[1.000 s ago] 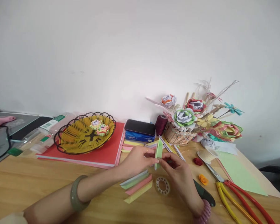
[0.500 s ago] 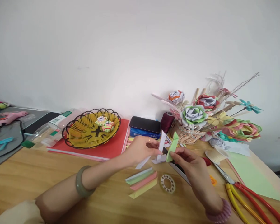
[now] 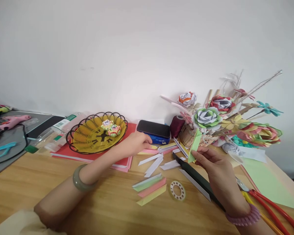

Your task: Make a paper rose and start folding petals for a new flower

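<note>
Right hand: the right hand (image 3: 217,164) pinched a folded light-green paper strip (image 3: 194,145) upright, above the wooden desk (image 3: 39,182) near its far edge.
Left hand: the left hand (image 3: 134,143), fingers loosely curled and holding nothing, reached over pink and yellow folded paper strips (image 3: 149,152) beside a blue tissue pack (image 3: 155,138).
Nearby: white folded strips (image 3: 152,162) lay between both hands.

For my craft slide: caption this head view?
Right hand holds a folded green paper strip; left hand reaches toward pastel paper strips.
</note>
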Tool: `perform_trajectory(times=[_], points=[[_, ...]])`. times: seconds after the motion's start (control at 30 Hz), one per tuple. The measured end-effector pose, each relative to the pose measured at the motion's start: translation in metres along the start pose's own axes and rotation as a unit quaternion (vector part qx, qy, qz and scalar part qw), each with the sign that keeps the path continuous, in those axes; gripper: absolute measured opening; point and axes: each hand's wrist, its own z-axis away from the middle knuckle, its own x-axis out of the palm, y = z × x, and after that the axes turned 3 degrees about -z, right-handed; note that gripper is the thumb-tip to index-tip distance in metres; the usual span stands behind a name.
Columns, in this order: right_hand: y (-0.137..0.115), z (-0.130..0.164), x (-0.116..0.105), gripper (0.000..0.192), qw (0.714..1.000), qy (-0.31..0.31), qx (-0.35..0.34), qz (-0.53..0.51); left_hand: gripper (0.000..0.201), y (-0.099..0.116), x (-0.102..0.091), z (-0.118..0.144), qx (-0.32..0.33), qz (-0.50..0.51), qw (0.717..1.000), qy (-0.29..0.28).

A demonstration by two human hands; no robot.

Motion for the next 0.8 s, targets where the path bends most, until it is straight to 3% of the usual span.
perform_trajectory(times=[0.13,0.53,0.8], points=[[0.002,0.002,0.0,0.023,1.0,-0.002,0.008,-0.004,0.024,-0.006,0.005,-0.003,-0.015,-0.048,0.998,0.025],[0.002,0.002,0.004,0.027,1.0,-0.011,0.005,0.002,0.02,-0.003,0.013,-0.001,0.009,-0.144,0.989,-0.016],[-0.002,0.004,0.007,0.027,1.0,-0.006,0.016,-0.005,0.02,-0.002,0.021,-0.002,0.002,-0.137,0.99,-0.02]])
